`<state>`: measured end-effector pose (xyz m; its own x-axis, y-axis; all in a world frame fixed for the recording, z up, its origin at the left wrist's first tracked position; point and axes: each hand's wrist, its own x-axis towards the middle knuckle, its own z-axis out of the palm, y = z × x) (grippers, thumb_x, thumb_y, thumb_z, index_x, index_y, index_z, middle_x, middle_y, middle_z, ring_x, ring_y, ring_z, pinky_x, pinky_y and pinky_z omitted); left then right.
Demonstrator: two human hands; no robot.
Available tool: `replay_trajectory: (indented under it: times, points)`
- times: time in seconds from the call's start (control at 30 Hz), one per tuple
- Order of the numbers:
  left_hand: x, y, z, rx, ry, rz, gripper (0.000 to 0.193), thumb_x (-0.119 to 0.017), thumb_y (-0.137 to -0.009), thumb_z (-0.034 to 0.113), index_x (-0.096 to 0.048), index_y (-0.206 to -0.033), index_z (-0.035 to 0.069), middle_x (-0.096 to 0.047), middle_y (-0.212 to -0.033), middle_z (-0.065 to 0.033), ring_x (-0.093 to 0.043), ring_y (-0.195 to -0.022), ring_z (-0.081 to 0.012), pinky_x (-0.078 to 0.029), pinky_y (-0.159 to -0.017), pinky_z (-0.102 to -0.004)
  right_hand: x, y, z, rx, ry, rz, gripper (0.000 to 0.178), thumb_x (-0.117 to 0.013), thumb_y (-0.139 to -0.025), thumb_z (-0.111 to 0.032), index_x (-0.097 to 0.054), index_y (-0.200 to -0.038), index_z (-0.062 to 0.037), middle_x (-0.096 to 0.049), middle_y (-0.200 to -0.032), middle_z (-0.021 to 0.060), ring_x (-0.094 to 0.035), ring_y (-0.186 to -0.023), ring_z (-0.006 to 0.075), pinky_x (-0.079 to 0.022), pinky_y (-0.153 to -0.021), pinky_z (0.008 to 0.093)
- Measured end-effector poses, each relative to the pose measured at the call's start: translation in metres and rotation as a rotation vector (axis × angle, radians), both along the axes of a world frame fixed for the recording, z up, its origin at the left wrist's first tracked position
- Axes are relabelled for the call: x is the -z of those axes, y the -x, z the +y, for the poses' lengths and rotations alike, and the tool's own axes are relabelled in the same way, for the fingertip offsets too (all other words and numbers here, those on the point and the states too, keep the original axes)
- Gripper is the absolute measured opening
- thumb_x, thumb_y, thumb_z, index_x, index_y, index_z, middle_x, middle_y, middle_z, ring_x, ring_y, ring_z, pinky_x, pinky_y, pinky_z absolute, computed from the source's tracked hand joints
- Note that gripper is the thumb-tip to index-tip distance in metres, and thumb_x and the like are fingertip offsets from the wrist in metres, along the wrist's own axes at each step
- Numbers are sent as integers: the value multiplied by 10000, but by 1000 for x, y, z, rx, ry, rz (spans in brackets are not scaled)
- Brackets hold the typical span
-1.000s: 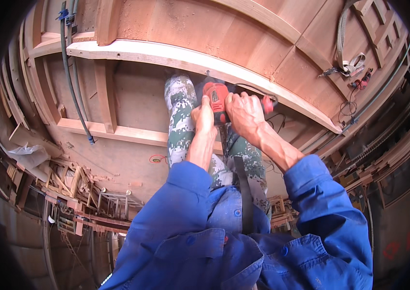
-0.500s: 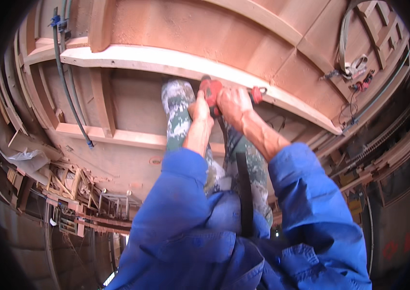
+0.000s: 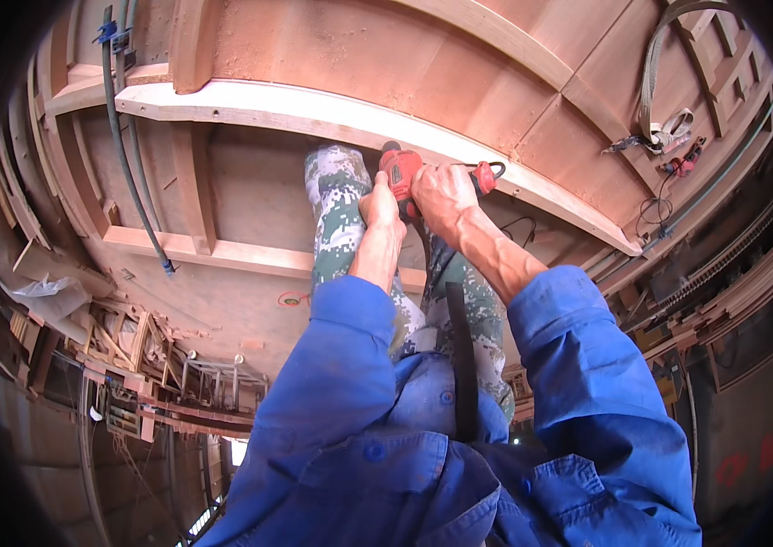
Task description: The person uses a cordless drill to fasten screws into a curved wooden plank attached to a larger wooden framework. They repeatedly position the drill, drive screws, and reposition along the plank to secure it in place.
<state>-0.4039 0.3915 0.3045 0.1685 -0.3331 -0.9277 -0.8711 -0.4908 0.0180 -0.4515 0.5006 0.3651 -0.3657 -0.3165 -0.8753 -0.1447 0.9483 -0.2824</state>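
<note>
Red power tool [image 3: 398,167] is found, in the head view, at the near edge of a pale wooden beam [image 3: 313,113], its dark nose pointed toward that edge. Whether the nose touches the wood, I cannot establish. My left hand [image 3: 381,214] grips the tool's left side, thumb extended along the body. My right hand [image 3: 446,199] has its fingers curled firmly over the right side of the tool. Beside my right knuckles a red part with a dark loop [image 3: 487,176] projects; its connection to the tool is hidden by the hand.

Beneath my forearms are my camouflage trouser legs [image 3: 339,214]; my blue sleeves [image 3: 327,333] end above the wrists. Wood chips are noted on the brown panel [image 3: 386,59] beyond the beam. To the left, a long dark rod [image 3: 119,137] with blue fittings crosses the beam's end. To the right, a second red tool [image 3: 684,164] with a thin dark cable lies near a grey webbing strap [image 3: 649,87].
</note>
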Motion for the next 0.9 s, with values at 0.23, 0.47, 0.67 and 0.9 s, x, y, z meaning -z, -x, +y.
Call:
replay_trajectory:
  times: [0.23,0.47,0.67,0.9]
  points:
    - [1,-4,-2,12,30,-7,402,-614,-932,285,-631,-1062,-95,-672,-1032,-165,-673,-834,-240,-557,-719,-388,1,-8,2,9,32,58,233,-718,-726,-141,-685,-919,-15,-704,-864,127,-716,-822,262,-550,-668,363]
    - [10,1,1,-4,34,12,424,-608,-941,285,-605,-1094,-110,-671,-1020,-167,-670,-796,-242,-560,-693,-402,4,-1,4,9,15,67,132,-709,-749,-155,-739,-855,-82,-721,-878,102,-710,-881,228,-540,-695,351]
    - [-10,-15,-4,118,-12,20,392,-593,-960,309,-673,-985,-74,-685,-923,-119,-661,-738,-204,-565,-650,-393,-11,-25,6,63,22,82,264,-676,-721,-69,-640,-960,37,-685,-918,165,-682,-908,303,-556,-728,400]
    - [-59,-20,-2,126,-49,71,434,-574,-976,341,-706,-886,-62,-624,-719,-56,-544,-592,-126,-443,-520,-316,-59,-27,17,129,55,144,308,-661,-714,-59,-595,-1001,32,-667,-931,166,-667,-898,307,-546,-736,410]
